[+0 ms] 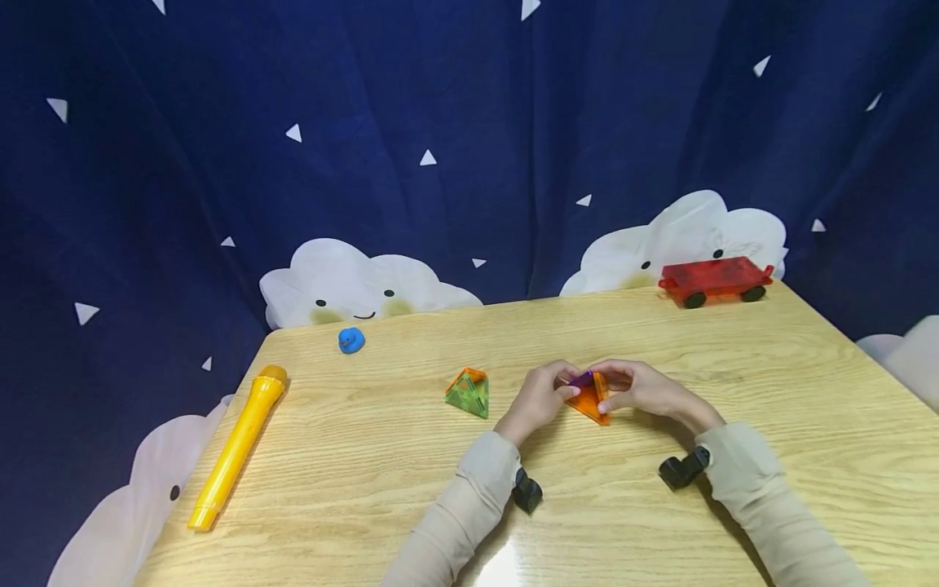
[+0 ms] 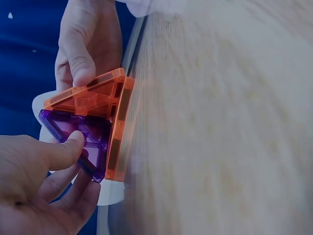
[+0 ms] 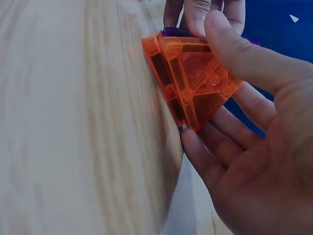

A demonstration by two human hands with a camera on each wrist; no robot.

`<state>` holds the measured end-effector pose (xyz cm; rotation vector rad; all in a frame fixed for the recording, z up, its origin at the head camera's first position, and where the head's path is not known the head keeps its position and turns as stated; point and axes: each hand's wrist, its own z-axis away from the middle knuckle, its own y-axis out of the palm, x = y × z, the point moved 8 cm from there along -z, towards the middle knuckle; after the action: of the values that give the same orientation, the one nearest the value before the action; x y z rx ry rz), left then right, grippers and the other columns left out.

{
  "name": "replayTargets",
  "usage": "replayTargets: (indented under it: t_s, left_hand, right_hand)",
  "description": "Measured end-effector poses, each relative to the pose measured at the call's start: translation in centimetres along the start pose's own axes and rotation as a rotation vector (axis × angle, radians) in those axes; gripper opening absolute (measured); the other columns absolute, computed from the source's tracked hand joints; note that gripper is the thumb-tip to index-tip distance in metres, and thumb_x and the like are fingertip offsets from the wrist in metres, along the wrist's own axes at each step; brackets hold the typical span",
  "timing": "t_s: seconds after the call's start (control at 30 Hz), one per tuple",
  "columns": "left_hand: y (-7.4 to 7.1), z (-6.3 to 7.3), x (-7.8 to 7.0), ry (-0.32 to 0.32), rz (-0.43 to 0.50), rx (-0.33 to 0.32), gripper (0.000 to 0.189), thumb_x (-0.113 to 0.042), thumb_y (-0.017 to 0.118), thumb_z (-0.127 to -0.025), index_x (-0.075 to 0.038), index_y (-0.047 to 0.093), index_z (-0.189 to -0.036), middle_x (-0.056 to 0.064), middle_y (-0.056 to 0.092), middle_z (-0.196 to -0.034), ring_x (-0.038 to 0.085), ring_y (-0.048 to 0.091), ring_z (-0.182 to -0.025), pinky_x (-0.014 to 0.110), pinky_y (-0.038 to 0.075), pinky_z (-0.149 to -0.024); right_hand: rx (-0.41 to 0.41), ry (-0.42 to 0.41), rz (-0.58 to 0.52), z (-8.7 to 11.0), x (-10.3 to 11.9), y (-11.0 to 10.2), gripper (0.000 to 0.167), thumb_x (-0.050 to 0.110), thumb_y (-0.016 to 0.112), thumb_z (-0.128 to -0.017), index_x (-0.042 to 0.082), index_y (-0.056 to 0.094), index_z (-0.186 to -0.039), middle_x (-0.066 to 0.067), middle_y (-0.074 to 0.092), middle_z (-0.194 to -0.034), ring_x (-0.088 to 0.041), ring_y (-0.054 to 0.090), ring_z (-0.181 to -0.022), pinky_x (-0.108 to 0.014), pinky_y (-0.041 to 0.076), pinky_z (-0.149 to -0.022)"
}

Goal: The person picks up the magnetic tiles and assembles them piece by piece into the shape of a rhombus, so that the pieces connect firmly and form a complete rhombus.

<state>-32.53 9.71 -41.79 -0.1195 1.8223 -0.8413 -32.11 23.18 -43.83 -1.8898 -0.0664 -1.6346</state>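
Between both hands, low over the table, stand translucent triangular magnetic tiles joined at their edges. My left hand [image 1: 541,397] pinches the purple tile [image 2: 93,132], thumb on its face and fingers behind. On the other side, my right hand [image 1: 645,390] grips an upright orange tile [image 3: 205,73] between thumb and fingers. Another orange tile [image 1: 587,403] lies along the tabletop beneath these two, and its edge shows in both wrist views. Left of the hands sits a small pyramid of green and orange tiles [image 1: 469,395], touched by neither hand.
A yellow toy microphone [image 1: 238,448] lies along the table's left side. Near the back edge is a blue rubber duck [image 1: 351,340]. A red wheeled tile car [image 1: 715,281] stands at the back right. Behind the wooden table [image 1: 352,481] hangs a dark blue curtain [image 1: 469,122].
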Motion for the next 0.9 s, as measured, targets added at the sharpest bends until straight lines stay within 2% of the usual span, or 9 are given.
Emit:
replayTargets:
  t_s: [0.2, 0.33, 0.5, 0.7, 0.8, 0.9]
  left_hand:
    - [-0.5, 0.2, 0.0, -0.034, 0.000, -0.001, 0.025, -0.008, 0.061, -0.092, -0.004, 0.063, -0.116, 0.010, 0.067, -0.105, 0.018, 0.063, -0.096, 0.022, 0.049, -0.083]
    - [-1.8, 0.6, -0.2, -0.037, -0.003, -0.014, 0.028, -0.013, 0.059, -0.095, -0.006, 0.061, -0.121, 0.009, 0.065, -0.114, 0.020, 0.060, -0.104, 0.026, 0.047, -0.088]
    - [-5.0, 1.3, -0.4, 0.003, 0.004, -0.081, 0.027, -0.015, 0.058, -0.095, -0.006, 0.062, -0.121, 0.009, 0.063, -0.118, 0.023, 0.058, -0.107, 0.027, 0.048, -0.089]
    - [-10.0, 2.4, 0.6, 0.037, 0.030, -0.200, 0.025, -0.015, 0.057, -0.096, -0.005, 0.064, -0.118, 0.009, 0.062, -0.118, 0.024, 0.058, -0.107, 0.033, 0.048, -0.088]
    - [-12.3, 3.1, 1.6, 0.020, 0.053, -0.254, 0.025, -0.016, 0.056, -0.097, -0.004, 0.064, -0.117, 0.010, 0.063, -0.117, 0.024, 0.058, -0.106, 0.036, 0.049, -0.089]
    - [-14.0, 3.9, 3.1, -0.029, 0.064, -0.250, 0.029, -0.021, 0.055, -0.098, -0.004, 0.063, -0.120, 0.010, 0.062, -0.119, 0.024, 0.057, -0.109, 0.037, 0.048, -0.090]
  right_hand:
    - [-0.067, 0.035, 0.102, -0.3, 0.1, -0.1, 0.051, 0.014, 0.077, -0.079, -0.005, 0.057, -0.121, -0.021, 0.058, -0.123, -0.037, 0.050, -0.119, -0.047, 0.037, -0.101]
    - [-0.118, 0.060, 0.141, -0.3, 0.1, -0.3, 0.051, 0.016, 0.079, -0.078, -0.006, 0.056, -0.118, -0.020, 0.060, -0.116, -0.033, 0.054, -0.108, -0.049, 0.040, -0.095]
    - [-0.190, 0.111, 0.189, -0.1, 0.0, -0.9, 0.053, 0.022, 0.080, -0.077, -0.004, 0.055, -0.116, -0.017, 0.061, -0.108, -0.026, 0.057, -0.098, -0.038, 0.045, -0.087]
    - [-0.254, 0.130, 0.231, 0.0, -0.2, -1.5, 0.049, 0.025, 0.080, -0.076, -0.002, 0.056, -0.109, -0.013, 0.062, -0.102, -0.023, 0.056, -0.091, -0.031, 0.045, -0.080]
    - [-0.274, 0.143, 0.250, 0.0, -0.4, -1.6, 0.049, 0.027, 0.081, -0.076, 0.000, 0.056, -0.108, -0.013, 0.062, -0.101, -0.022, 0.054, -0.088, -0.031, 0.044, -0.079]
    - [-0.286, 0.148, 0.262, -0.1, -0.4, -1.6, 0.049, 0.027, 0.080, -0.076, 0.000, 0.055, -0.108, -0.014, 0.062, -0.103, -0.022, 0.054, -0.089, -0.033, 0.044, -0.080]
